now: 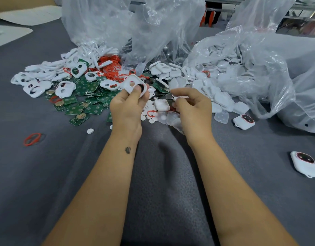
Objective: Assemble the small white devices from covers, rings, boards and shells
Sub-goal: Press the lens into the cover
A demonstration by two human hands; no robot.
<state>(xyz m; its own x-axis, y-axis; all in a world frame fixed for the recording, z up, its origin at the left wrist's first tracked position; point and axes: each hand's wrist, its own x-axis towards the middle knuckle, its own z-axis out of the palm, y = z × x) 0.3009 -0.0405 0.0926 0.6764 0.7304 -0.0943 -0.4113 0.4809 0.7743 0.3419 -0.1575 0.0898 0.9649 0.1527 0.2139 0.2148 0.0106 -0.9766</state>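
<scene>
While left hand (128, 103) gripped a cover (134, 85) | right hand (192, 105) pinched a small white piece (180, 98), blurry | step: fitting cover | next: line them up, probably

No text, brand or number can be read anywhere. The green boards (85, 96) carry pale round marks and small print too blurred to make out, and a faint red mark on one clear plastic bag (191, 43) is too small to tell as a letter or sign. The only clear sign is a small dark swan-shaped tattoo (127, 150) on the left wrist, without lettering.
</scene>
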